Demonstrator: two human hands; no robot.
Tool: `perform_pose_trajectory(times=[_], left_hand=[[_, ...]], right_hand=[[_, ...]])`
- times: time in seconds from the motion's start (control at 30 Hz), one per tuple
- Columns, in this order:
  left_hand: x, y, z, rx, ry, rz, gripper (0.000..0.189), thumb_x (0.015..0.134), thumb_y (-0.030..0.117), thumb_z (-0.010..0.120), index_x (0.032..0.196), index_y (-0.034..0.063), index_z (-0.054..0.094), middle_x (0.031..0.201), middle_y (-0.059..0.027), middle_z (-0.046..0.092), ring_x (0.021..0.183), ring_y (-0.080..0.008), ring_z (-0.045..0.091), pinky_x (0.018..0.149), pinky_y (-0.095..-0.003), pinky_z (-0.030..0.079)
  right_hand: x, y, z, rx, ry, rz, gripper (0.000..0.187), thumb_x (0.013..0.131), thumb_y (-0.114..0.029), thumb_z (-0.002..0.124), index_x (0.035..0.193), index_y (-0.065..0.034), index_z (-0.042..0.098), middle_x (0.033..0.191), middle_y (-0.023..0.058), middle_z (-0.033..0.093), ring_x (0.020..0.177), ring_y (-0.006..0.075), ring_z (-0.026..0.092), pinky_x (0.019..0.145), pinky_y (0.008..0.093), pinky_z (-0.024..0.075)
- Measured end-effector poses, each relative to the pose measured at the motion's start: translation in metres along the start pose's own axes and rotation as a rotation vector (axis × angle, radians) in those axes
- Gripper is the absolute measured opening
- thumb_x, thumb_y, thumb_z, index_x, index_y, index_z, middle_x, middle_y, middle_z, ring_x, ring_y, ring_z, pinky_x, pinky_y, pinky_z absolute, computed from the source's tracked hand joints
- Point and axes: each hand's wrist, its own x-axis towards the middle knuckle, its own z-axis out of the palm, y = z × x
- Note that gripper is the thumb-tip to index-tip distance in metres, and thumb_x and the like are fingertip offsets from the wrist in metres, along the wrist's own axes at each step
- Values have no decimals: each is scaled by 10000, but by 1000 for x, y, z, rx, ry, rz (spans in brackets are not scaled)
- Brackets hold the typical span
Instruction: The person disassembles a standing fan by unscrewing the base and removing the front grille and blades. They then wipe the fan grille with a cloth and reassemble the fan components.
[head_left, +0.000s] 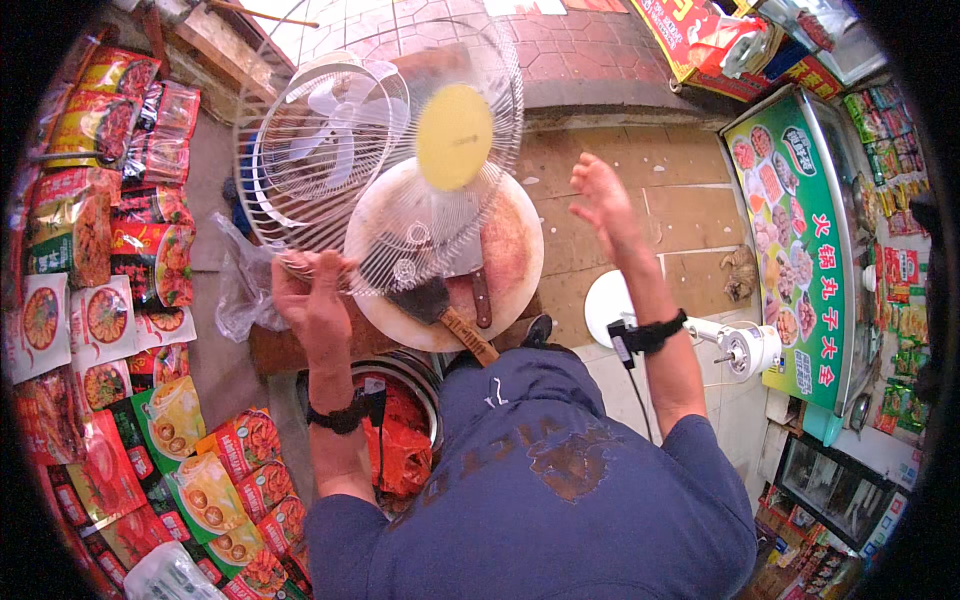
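Note:
My left hand (315, 296) grips the lower left rim of a wire fan guard (259, 217) with a yellow disc (454, 137) at its centre. My right hand (604, 195) is raised to the right of the guard, fingers slightly bent, with nothing in it. Below the guard, a round cutting board (517, 247) carries a cleaver (482, 296) and a brush with a wooden handle (466, 336). White fan blades (341, 124) show through the wires, within another round guard part. To my right stands a white fan body with a bare motor (748, 352) on a round base (609, 307).
Colourful food packets (154, 259) line the left side, beside a clear plastic bag (244, 300). A freezer case with a green panel (802, 247) stands at right, and a cat (739, 274) lies near it. A red bag (401, 454) fills a metal basin below the board.

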Motion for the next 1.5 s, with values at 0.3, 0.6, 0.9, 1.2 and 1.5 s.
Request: perform_pose_trajectory(times=[0.3,0.6,0.9,1.2,1.5], left_hand=[[-77,-74,-77,-424,354,-551,121,1014,190,689,978,114,603,847,-9,623,746,-165,607,641,-306,504],[-126,-118,-78,-428,442,-610,137,1018,235,691,959,119,646,857,4,661,787,-141,633,664,-300,524],[-157,-109,-96,-518,457,-717,75,1032,172,658,987,144,604,833,26,606,779,-150,614,665,-317,521],[-150,-98,-84,-428,570,-671,117,1003,172,705,964,135,601,842,-7,663,782,-187,672,668,-313,559],[-88,16,-4,-41,156,-78,175,1006,55,672,973,96,505,814,-50,642,738,-172,681,668,-310,578]], right_hand=[[-1,118,38,241,-135,210,692,939,-530,745,1406,-95,475,1151,44,648,914,130,636,771,318,537],[-18,139,19,184,-56,142,548,933,-344,811,1292,-32,537,832,-34,623,562,30,473,488,208,375],[-37,143,24,67,-29,262,613,923,-343,820,1349,-45,498,838,-24,584,601,44,487,484,226,378],[-31,153,18,122,-135,311,692,956,-370,781,1442,-30,424,1062,83,670,646,68,566,528,225,427],[-28,137,35,-148,-238,140,937,987,-471,712,1654,-68,191,1483,136,512,1246,210,576,997,396,511]])
